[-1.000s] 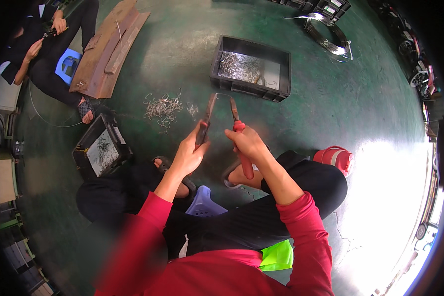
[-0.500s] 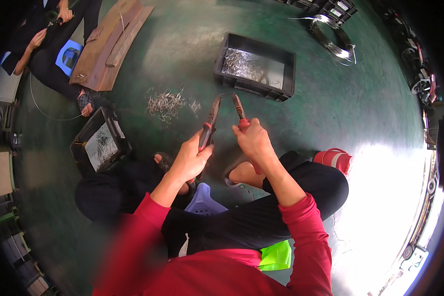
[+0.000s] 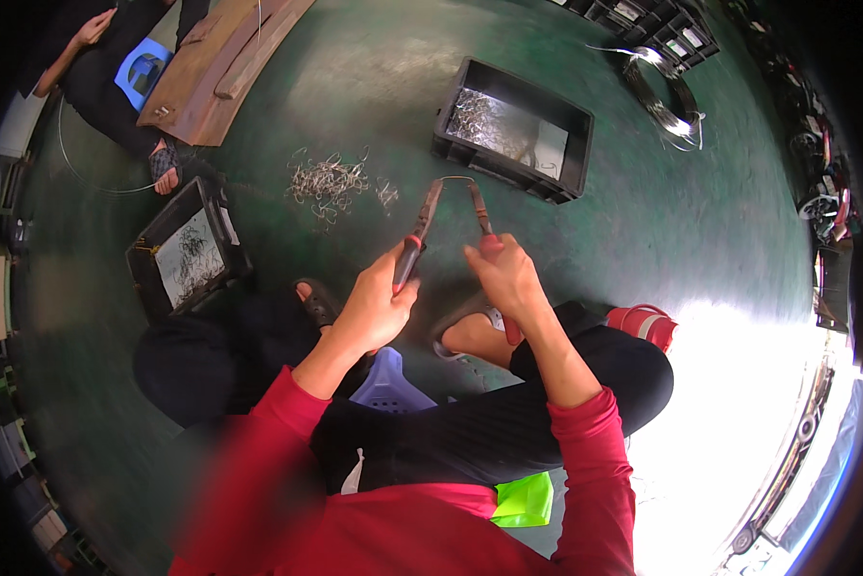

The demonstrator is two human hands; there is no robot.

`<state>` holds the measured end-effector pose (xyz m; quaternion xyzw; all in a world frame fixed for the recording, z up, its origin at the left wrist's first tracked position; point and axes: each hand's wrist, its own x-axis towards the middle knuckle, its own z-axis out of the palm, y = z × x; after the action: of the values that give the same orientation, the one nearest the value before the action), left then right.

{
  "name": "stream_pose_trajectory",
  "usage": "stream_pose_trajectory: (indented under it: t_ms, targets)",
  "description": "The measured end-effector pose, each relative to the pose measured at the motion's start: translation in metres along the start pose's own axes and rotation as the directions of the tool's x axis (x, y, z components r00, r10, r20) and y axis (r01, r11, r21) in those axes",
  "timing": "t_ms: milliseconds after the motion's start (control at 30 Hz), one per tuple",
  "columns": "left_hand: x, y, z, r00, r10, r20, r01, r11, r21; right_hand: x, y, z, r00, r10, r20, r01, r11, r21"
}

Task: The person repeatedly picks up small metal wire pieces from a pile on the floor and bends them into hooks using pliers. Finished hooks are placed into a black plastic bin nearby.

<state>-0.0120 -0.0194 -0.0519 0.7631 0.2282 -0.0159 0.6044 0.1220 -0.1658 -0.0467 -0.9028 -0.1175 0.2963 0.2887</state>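
Note:
My left hand (image 3: 379, 298) is closed round the dark and red handles of a pair of pliers (image 3: 430, 206). A second pair of pliers (image 3: 479, 204), red-handled, is gripped in my right hand (image 3: 508, 274). Between the two pairs of jaws spans a thin bent wire (image 3: 456, 178), one end at each tip. On the floor beyond my left hand lies a loose heap of bent wire pieces (image 3: 326, 182), with a small cluster (image 3: 386, 194) beside it. A black crate (image 3: 571, 184) farther off holds many similar wire pieces on a pale sheet.
Another black crate (image 3: 228, 202) with wire pieces stands at my left. A coil of wire (image 3: 676, 101) lies at the far right by stacked black crates (image 3: 643, 29). Wooden boards (image 3: 222, 72), a blue stool (image 3: 142, 72) and a seated person are far left. A red container (image 3: 643, 326) sits beside my right knee.
Both pliers have turned so their jaws tilt outward less alike, and the wire between them shows more clearly. My right hand has shifted slightly right. The whole view has shifted a little.

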Motion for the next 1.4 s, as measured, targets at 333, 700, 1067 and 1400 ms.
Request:
stream_pose_trajectory:
  t_ms: [333, 700, 1067, 1400]
  targets:
    - [-0.006, 0.011, -0.013, 0.967, -0.163, 0.194, 0.203, 0.956, -0.210, -0.004, 0.000, -0.005, 0.997, -0.027, -0.074, 0.017, 0.991, -0.132]
    - [-0.009, 0.011, -0.024, 0.927, -0.164, 0.336, 0.307, 0.847, -0.433, -0.002, -0.001, -0.001, 0.992, -0.068, -0.109, 0.041, 0.971, -0.234]
    - [-0.009, 0.014, -0.032, 0.890, -0.167, 0.423, 0.411, 0.695, -0.590, 0.000, -0.001, 0.000, 0.990, -0.068, -0.122, 0.034, 0.965, -0.258]
    - [0.007, -0.025, -0.008, 0.957, -0.170, 0.235, 0.200, 0.974, -0.108, 0.015, 0.021, 0.003, 0.999, -0.030, 0.018, 0.032, 0.997, -0.072]
